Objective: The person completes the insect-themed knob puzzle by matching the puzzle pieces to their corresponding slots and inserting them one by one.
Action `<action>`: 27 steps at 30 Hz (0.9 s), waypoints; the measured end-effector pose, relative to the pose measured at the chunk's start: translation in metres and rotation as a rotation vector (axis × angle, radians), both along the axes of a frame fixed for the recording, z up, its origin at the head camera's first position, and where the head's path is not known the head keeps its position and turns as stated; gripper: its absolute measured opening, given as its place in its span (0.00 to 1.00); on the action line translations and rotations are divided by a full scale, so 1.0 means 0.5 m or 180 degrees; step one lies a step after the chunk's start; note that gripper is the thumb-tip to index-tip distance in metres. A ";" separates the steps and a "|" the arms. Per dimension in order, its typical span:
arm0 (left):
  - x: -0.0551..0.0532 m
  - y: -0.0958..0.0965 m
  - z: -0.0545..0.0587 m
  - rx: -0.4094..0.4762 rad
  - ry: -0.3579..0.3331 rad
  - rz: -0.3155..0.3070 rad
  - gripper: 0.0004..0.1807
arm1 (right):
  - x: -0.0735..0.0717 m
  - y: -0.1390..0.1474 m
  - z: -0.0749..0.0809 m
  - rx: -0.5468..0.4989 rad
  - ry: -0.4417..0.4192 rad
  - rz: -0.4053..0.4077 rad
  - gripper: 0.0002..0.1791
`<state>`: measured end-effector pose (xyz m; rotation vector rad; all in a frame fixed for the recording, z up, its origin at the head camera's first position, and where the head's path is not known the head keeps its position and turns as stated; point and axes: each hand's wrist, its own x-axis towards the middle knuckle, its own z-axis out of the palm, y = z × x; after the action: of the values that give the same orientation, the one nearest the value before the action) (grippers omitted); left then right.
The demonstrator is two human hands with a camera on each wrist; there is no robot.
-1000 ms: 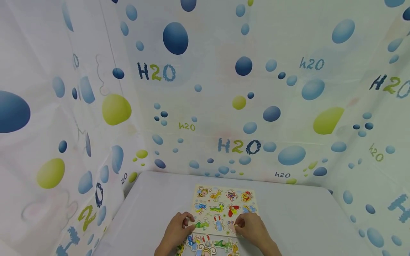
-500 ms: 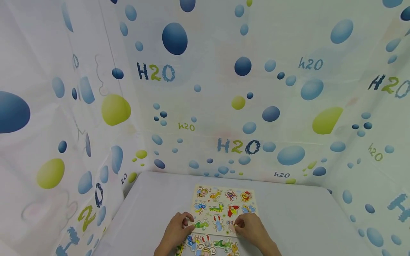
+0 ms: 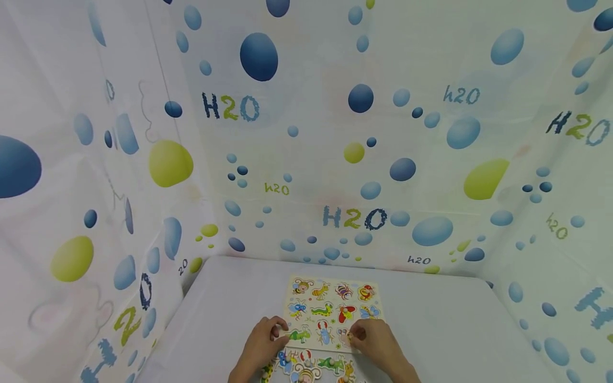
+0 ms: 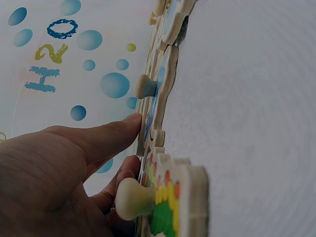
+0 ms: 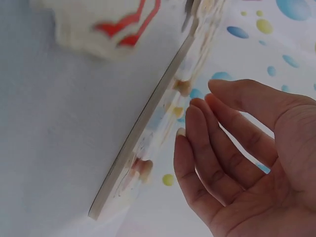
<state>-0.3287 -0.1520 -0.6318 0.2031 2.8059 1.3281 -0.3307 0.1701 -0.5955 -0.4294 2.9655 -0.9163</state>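
A cream insect puzzle board (image 3: 313,344) lies flat on the white table, with rows of coloured bugs. At its lower left corner my left hand (image 3: 262,343) rests, thumb beside the green grasshopper picture (image 3: 300,335). In the left wrist view the thumb (image 4: 113,136) reaches the board's edge, and the other fingers show partly behind a knobbed green-and-yellow piece (image 4: 165,210). My right hand (image 3: 378,343) is over the lower right corner, fingertips by a pale bug picture (image 3: 342,338). The right wrist view shows its fingers (image 5: 197,133) loosely bent, nothing visible between them, close to a wooden knob (image 5: 182,88).
Just in front of the board lie several knobbed wooden bug pieces, among them a green grasshopper piece (image 3: 335,364), a red-horned beetle piece (image 3: 305,355) and a bee piece (image 3: 305,375). A sheet printed with bubbles and H2O (image 3: 354,218) hangs around the table (image 3: 431,319).
The head view has slid slightly to the right, so everything sits a little further left. Both hands keep their places at the board.
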 end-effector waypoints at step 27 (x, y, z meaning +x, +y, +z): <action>-0.008 0.001 -0.014 -0.0049 -0.0072 0.0093 0.10 | 0.109 0.033 0.005 -0.0302 -0.0953 0.0265 0.07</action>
<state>-0.3327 -0.1516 -0.6388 0.1465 2.8101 1.3055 -0.2760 0.1865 -0.5928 -0.3763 2.6243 -1.0153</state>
